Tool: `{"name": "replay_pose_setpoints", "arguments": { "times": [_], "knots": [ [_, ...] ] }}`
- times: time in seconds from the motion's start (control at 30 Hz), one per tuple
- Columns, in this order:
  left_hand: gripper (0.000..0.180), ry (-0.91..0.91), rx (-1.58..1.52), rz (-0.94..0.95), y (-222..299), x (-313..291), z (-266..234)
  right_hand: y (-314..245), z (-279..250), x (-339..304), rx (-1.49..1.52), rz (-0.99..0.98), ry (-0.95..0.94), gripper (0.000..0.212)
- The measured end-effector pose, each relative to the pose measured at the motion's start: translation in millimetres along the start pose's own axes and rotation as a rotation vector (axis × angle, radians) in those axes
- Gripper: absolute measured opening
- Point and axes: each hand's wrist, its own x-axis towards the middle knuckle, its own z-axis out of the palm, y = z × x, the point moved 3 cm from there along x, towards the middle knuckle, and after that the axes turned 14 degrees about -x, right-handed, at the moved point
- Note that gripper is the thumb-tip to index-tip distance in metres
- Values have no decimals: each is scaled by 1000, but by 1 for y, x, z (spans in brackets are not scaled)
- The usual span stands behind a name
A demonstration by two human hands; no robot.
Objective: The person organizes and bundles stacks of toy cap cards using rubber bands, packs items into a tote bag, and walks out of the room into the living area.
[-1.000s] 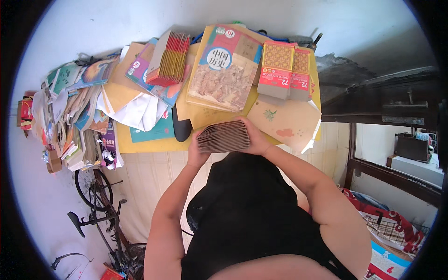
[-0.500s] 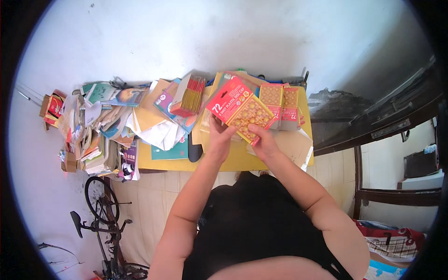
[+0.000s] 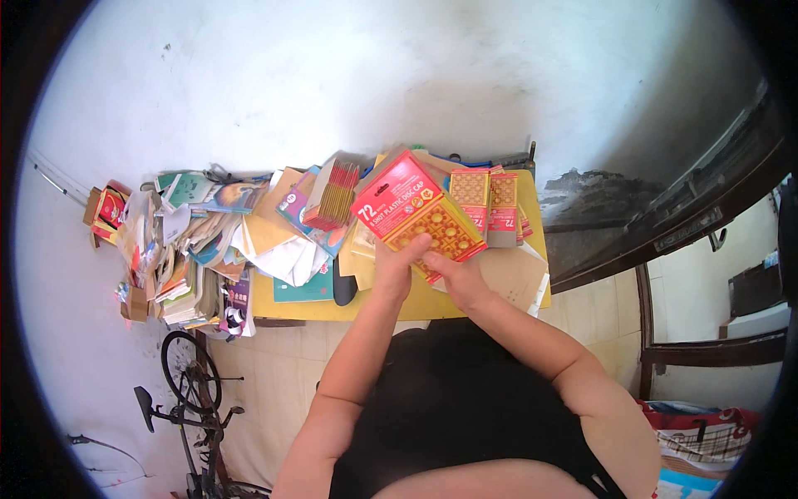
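Observation:
I hold a red-and-yellow card pack of toy caps (image 3: 420,204) tilted above the table, its printed face and rows of round yellow shapes toward me. My left hand (image 3: 395,270) grips its lower left part, thumb pressed on the front and fingers hidden behind. At the lower edge, my right hand (image 3: 463,281) pinches the pack, thumb near the left thumb. Just right of the held pack lie similar packs (image 3: 470,191), partly overlapping. To its left stands a box (image 3: 324,204) holding a tight row of such packs on edge.
The yellow table (image 3: 391,309) stands against a pale wall. Books and papers (image 3: 195,287) pile up at its left end, and a brown paper sheet (image 3: 507,270) lies at the right. A bicycle (image 3: 191,378) is at lower left; a dark door (image 3: 665,237) is at right.
My right thumb has slid from the pack's face down toward its lower edge. The pack has shifted slightly left. The whole view has tilted, so the table sits a little lower.

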Motion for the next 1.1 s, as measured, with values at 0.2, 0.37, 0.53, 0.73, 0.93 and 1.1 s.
{"name": "replay_pose_setpoints", "arguments": {
  "times": [0.2, 0.37, 0.53, 0.73, 0.93, 1.1],
  "knots": [
    [61, -50, -145, 61, 0, 1, -4, -20, 2, -6, -135, -25, -94, 63],
    [68, -73, -302, -8, 13, 8, -9, -24, -41, -2, -267, -215, -164, 66],
    [64, 29, -499, 13, 22, 18, -9, -45, -75, 2, -273, 85, -156, 42],
    [52, 229, -455, 48, 14, 28, -7, -48, -67, 8, -475, 62, -95, 22],
    [65, 341, -92, 250, 11, 27, 1, -93, -20, 11, -1133, -441, -28, 50],
    [83, 357, 175, 370, 4, 23, 11, -102, -1, 19, -1456, -602, 91, 72]
  ]
}}
